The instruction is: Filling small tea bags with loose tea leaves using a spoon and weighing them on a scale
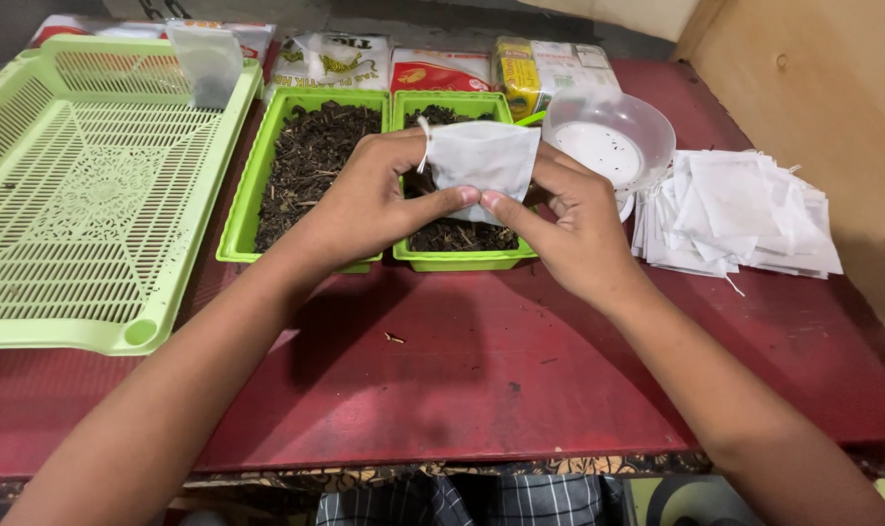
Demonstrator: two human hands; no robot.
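Both hands pinch a white paper tea bag (pixel 481 161) just above the right green tray (pixel 462 259) of dried leaves: left hand (pixel 369 200) and right hand (pixel 574 229) grip w/ thumb and fingers, prob. so spills drop back in. Bag's mouth is hidden, so can't tell if it's filled.

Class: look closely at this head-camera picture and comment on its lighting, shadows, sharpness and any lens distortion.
Head view: soft overhead light; the arms cast a dark shadow on the red table; the white filter bag in both hands is sharp, the packets at the back softer; the green mesh tray looks stretched at the left edge.
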